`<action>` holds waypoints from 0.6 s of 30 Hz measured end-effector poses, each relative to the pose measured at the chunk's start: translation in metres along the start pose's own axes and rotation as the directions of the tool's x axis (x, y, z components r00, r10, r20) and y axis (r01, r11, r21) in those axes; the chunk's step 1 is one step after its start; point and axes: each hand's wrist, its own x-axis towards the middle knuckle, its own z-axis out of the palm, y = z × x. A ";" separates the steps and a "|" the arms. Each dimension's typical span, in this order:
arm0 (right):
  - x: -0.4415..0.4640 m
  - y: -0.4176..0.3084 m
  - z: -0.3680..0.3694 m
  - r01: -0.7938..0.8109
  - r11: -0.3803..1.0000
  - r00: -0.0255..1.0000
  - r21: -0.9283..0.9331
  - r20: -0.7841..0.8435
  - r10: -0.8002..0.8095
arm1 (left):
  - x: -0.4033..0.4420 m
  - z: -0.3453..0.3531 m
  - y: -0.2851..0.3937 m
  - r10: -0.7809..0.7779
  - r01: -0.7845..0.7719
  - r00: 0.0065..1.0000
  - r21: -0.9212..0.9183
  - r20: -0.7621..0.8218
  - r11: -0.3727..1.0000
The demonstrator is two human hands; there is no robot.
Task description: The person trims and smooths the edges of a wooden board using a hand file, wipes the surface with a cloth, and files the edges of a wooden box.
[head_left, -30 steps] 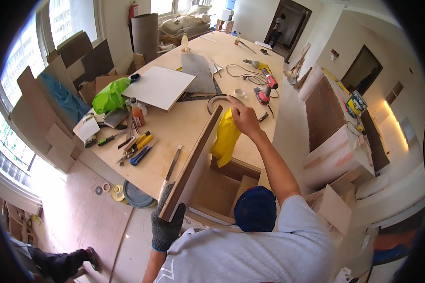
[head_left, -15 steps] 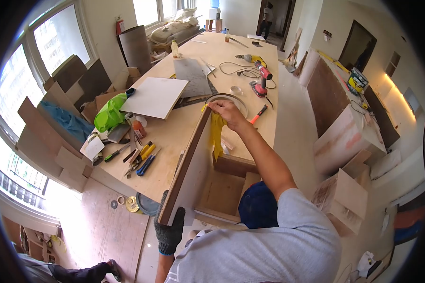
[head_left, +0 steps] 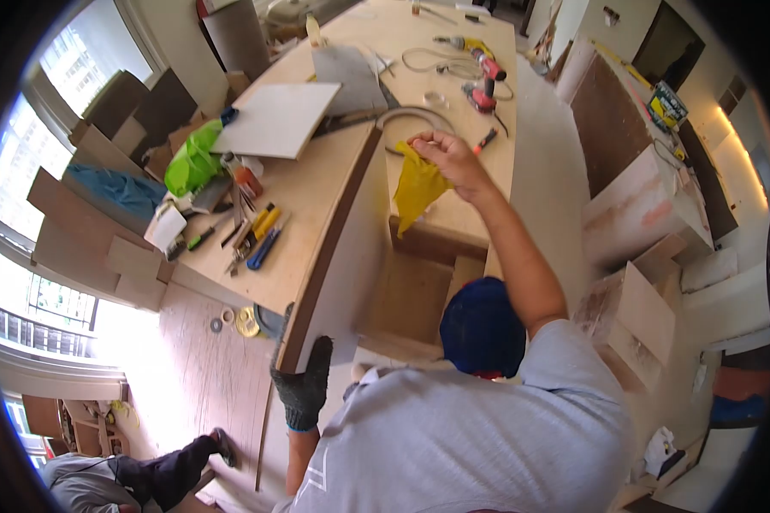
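My right hand, bare, pinches a crumpled yellow cloth that hangs down from the fingers, apart from the panel's far end. A dark grey knitted glove covers my left hand, which grips the near end of a long panel. The panel stands on its edge, its brown narrow side facing up and its pale face turned right. Its near end juts past the worktable. My left fingers are partly hidden behind it. An open wooden box or compartment lies right of the panel, beside a dark blue cap.
Pliers and cutters, a white board, a green bag, a coil of edging strip and a red cordless drill lie on the table. Another person's leg shows at lower left. Boxes stand at right.
My right hand has come off the panel's far end and moved right and down with the yellow cloth. My left hand still grips the near end. The view has shifted.
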 end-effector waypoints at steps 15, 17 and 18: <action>-0.169 -0.004 -0.048 0.244 0.483 0.942 -0.841 0.325 0.089 | 0.098 0.008 0.135 0.011 -0.404 0.792 0.510 0.611 0.759; -0.167 -0.024 -0.040 0.162 0.530 0.964 -0.832 0.247 0.093 | 0.124 0.026 0.123 -0.026 -0.507 0.739 0.582 0.673 0.636; -0.164 -0.034 -0.038 0.097 0.578 0.972 -0.810 0.202 0.121 | 0.135 0.031 0.123 -0.153 -0.530 0.704 0.656 0.693 0.537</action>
